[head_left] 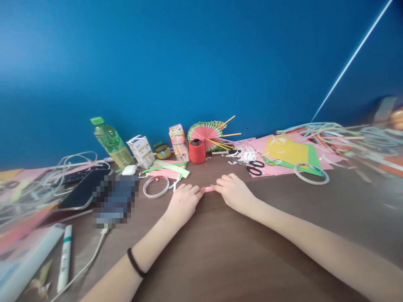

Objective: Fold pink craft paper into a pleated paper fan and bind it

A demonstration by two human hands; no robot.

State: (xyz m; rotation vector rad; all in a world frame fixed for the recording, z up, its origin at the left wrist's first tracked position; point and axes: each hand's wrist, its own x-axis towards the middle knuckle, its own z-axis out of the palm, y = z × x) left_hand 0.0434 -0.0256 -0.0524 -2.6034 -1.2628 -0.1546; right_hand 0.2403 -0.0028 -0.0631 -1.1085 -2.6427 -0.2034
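Observation:
Between my two hands, low over the brown table, is a small pink strip that looks like paper. My left hand pinches its left end with fingers closed. At the other end, the fingers of my right hand are closed on it too. Only a short middle part of the strip shows; the rest is hidden by my fingers. Beyond my hands stand a red spool of thread and a pleated pink and green paper fan with sticks. A roll of tape lies left of my left hand.
Scissors and colored paper sheets lie at the back right, near another tape roll. On the left are a green bottle, a white carton, a phone with a cable and a marker. A blue wall rises behind.

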